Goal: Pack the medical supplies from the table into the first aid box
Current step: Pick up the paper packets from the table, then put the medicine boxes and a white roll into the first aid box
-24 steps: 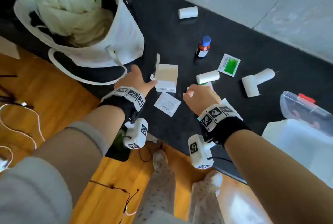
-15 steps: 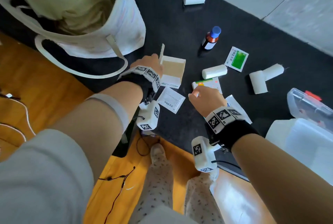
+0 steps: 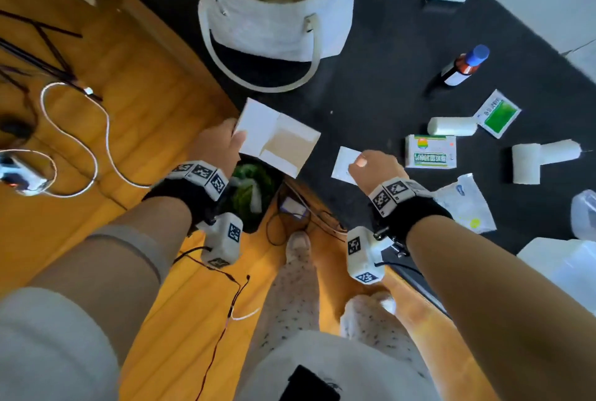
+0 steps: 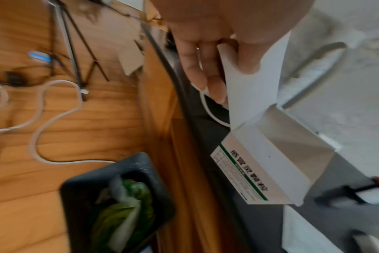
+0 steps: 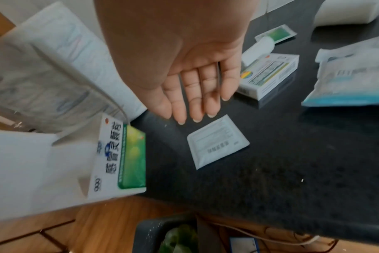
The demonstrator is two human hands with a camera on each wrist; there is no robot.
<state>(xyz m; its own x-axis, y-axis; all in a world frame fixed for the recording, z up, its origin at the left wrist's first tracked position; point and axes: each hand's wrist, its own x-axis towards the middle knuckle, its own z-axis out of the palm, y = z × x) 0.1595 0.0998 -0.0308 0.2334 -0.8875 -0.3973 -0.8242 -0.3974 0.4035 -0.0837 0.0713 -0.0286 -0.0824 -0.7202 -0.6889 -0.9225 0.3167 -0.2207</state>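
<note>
Open carton [image 3: 277, 139] now lifted by left hand [image 3: 219, 146]; right hand [image 3: 375, 168] hovers flat.

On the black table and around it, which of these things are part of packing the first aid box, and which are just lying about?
For the job:
open medicine carton, held by the left hand
white sachet under the right hand
gauze rolls
brown bottle
green sachet
small pill box
first aid box

Just lying about:
white tote bag
bin
floor cables

sachet [image 3: 346, 162] right of open carton [image 3: 277, 139]
</note>
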